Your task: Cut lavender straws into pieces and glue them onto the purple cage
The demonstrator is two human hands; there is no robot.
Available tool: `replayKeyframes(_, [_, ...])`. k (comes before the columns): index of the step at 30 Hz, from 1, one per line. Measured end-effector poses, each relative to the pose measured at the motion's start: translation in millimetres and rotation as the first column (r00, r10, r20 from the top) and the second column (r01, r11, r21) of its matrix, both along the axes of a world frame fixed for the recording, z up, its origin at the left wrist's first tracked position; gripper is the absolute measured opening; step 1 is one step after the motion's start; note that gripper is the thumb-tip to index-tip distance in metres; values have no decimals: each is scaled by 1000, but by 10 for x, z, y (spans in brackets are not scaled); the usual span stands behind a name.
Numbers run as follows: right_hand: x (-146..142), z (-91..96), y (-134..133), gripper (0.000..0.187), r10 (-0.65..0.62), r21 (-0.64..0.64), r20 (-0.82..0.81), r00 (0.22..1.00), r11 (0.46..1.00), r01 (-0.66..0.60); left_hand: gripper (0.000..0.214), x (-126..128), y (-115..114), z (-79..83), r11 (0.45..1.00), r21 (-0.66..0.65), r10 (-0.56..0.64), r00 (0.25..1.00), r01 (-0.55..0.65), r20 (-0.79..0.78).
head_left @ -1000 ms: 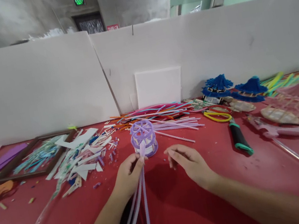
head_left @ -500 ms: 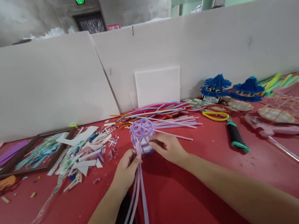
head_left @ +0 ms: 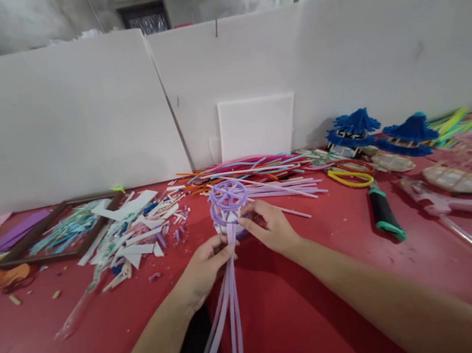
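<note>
A small round lattice craft (head_left: 227,192), made of purple stems with a spoked, wheel-like top, stands upright on the red table. My left hand (head_left: 206,267) is pinched shut on a bundle of long lilac pipe cleaners (head_left: 233,317) just in front of it. Their upper ends meet the front of the craft, and the loose lengths hang down toward me past the table's near edge. From the right, my right hand (head_left: 270,228) pinches the side of the craft with thumb and fingers. Its lower part is partly hidden behind both hands.
Loose pipe cleaners (head_left: 283,186) lie behind the craft. Foam scraps (head_left: 140,230) and a brown frame (head_left: 49,258) are at left. To the right lie yellow-handled scissors (head_left: 350,179), a black-green handled tool (head_left: 384,211), a pink glue gun (head_left: 450,199) and blue roofed models (head_left: 355,125).
The pipe cleaner bundle and my left hand have shifted right, from the craft's left side to its front. My right hand stays at the craft's side. The view has tilted slightly down.
</note>
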State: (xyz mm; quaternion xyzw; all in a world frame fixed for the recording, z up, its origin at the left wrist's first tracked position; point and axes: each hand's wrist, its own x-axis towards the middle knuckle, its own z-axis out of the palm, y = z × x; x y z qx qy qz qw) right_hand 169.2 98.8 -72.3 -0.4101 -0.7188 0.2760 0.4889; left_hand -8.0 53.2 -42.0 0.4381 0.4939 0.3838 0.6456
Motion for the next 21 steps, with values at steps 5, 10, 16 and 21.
replayKeyframes(5, [-6,5,-2,15,5,-5,-9,1000,1000,-5,23,-30,27,-62,997,74,12,999,-10,-34])
replayKeyframes(10, [-3,-3,-1,15,5,-6,-15,1000,1000,-5,24,-35,49,-84,993,115,50,995,-40,-83])
replayKeyframes(16, [-4,11,2,14,7,-9,-12,1000,1000,-7,30,-19,45,-70,987,145,85,989,-67,-122])
replayKeyframes(21, [-27,32,-18,15,-7,-24,-10,1000,1000,7,41,-9,47,-67,986,145,95,990,-80,-103])
